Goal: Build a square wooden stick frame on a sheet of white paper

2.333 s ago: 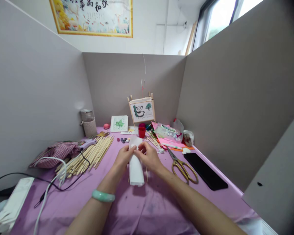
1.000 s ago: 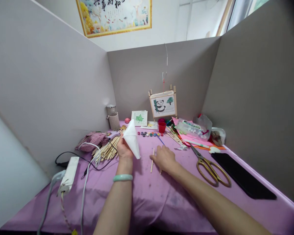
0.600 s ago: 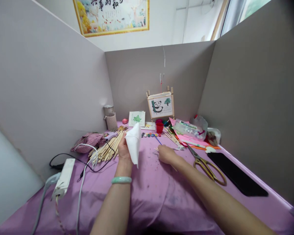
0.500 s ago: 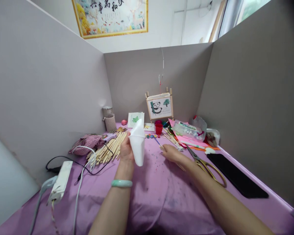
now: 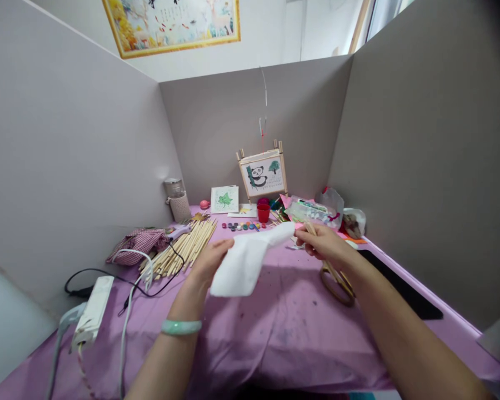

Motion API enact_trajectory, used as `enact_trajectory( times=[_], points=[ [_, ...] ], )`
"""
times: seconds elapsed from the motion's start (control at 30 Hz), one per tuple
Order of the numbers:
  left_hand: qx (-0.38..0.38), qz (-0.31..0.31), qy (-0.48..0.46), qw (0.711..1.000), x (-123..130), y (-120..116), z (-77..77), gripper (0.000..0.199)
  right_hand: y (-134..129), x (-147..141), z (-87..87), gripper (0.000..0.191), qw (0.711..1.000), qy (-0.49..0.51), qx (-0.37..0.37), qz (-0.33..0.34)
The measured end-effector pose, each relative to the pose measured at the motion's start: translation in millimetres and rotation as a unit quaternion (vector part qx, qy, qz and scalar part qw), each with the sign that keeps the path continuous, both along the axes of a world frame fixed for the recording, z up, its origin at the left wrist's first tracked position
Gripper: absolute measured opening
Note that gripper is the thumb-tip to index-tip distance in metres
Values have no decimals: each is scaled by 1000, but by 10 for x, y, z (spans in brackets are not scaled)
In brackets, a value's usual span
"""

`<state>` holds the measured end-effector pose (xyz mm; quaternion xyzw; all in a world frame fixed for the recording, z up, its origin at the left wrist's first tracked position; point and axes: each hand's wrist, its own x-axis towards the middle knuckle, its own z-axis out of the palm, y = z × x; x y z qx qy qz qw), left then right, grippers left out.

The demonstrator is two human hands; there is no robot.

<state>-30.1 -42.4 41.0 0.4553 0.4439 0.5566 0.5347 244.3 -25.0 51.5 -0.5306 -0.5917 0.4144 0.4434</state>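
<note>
A soft white sheet, like tissue or thin cloth [image 5: 244,261], is stretched between my two hands above the table. My left hand [image 5: 211,258] is closed on its left edge, thumb on top; a pale green bangle [image 5: 181,327] circles that wrist. My right hand [image 5: 323,244] is closed by the narrow, gathered right end of the sheet and seems to pinch it, though the fingertips are partly hidden. Below my right hand lie scissors with gold handles [image 5: 337,286], their blades mostly covered. Small paint pots [image 5: 239,226] stand in rows beyond the sheet.
Wooden sticks [image 5: 187,247] lie heaped at left, near a white power strip [image 5: 94,311] and cables. A red cup [image 5: 263,213] and a framed panda picture [image 5: 263,175] stand at the back. A black flat slab [image 5: 404,289] lies at right. Grey partitions enclose the purple-covered table.
The white sheet has swung from upright to stretched out towards the right. My right hand has left the blue brush and come to the sheet's end. The view has shifted slightly.
</note>
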Motion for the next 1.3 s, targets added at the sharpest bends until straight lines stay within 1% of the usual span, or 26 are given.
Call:
enact_trajectory(
  times=[0.03, 0.07, 0.1, 0.13, 0.2, 0.3, 0.37, 0.4, 0.43, 0.5, 0.53, 0.57, 0.63, 0.7, 0.73, 0.8, 0.83, 0.9, 0.93, 1.0, 1.07, 1.13, 1.17, 1.2, 1.27, 1.3],
  points=[
    [-39, -19, 78, 996, -70, -28, -99, 22, -26, 6, 9, 18, 999, -34, 13, -6],
    [-59, -25, 145, 987, -137, -55, -180, 23, -49, 1, 8, 17, 997, -70, 29, -11],
    [-71, -27, 188, 979, -197, -76, -241, 24, -67, -16, -2, 14, 993, -106, 43, -12],
    [-69, -21, 211, 975, -249, -92, -282, 24, -82, -44, -21, 12, 988, -143, 53, -4],
    [-57, -1, 213, 975, -311, -102, -308, 23, -110, -133, -79, 10, 973, -221, 53, 38],
    [-61, 29, 143, 987, -284, -95, -237, 22, -206, -345, -168, 11, 942, -315, 67, 93],
    [-72, 43, 63, 994, -185, -101, -139, 19, -328, -534, -201, 15, 937, -316, 97, 114],
    [-72, 48, 17, 996, -117, -113, -80, 16, -400, -636, -208, 21, 939, -302, 115, 119],
    [-65, 42, -35, 996, -40, -130, -17, 12, -471, -739, -210, 29, 941, -291, 134, 110],
    [-50, 34, -115, 992, 114, -176, 109, 4, -580, -921, -197, 44, 936, -299, 180, 50],
    [-46, 22, -145, 988, 181, -197, 168, 1, -604, -991, -182, 46, 927, -318, 201, 13],
    [-45, 11, -165, 985, 236, -209, 221, 2, -602, -1042, -162, 43, 915, -340, 216, -17],
    [-31, 2, -183, 983, 298, -188, 306, 3, -520, -1081, -96, 35, 891, -381, 244, -45],
    [-25, 12, -195, 980, 304, -80, 368, 4, -360, -1048, 6, 32, 863, -412, 288, -41],
    [-34, 25, -208, 977, 297, 5, 393, 5, -268, -1015, 68, 31, 846, -427, 318, -35],
    [-75, 8, -252, 965, 283, 207, 439, 12, -90, -934, 206, 27, 810, -458, 366, -19],
    [-79, 22, -268, 960, 281, 303, 462, 15, -17, -890, 273, 26, 797, -471, 379, -15],
    [-73, 60, -265, 960, 286, 428, 504, 26, 77, -800, 386, 24, 778, -482, 403, -11],
    [-56, 79, -250, 963, 285, 441, 520, 29, 95, -754, 421, 24, 772, -481, 415, -12],
    [-6, 106, -185, 977, 260, 355, 530, 34, 72, -658, 430, 23, 763, -470, 444, -12],
    [33, 114, -85, 989, 187, 146, 487, 45, -9, -571, 333, 23, 762, -451, 465, -2],
    [24, 102, 25, 994, 64, -123, 378, 61, -117, -505, 132, 24, 766, -434, 473, 35],
    [4, 85, 73, 994, -13, -259, 301, 70, -173, -482, 4, 25, 767, -431, 471, 64],
    [-22, 58, 117, 991, -100, -388, 215, 73, -230, -464, -130, 26, 765, -434, 465, 100],
    [-48, 18, 212, 976, -291, -617, 44, 70, -344, -431, -370, 27, 761, -448, 441, 161],
    [-52, 12, 261, 964, -390, -715, -28, 67, -401, -411, -453, 26, 760, -457, 423, 186]
  ],
)
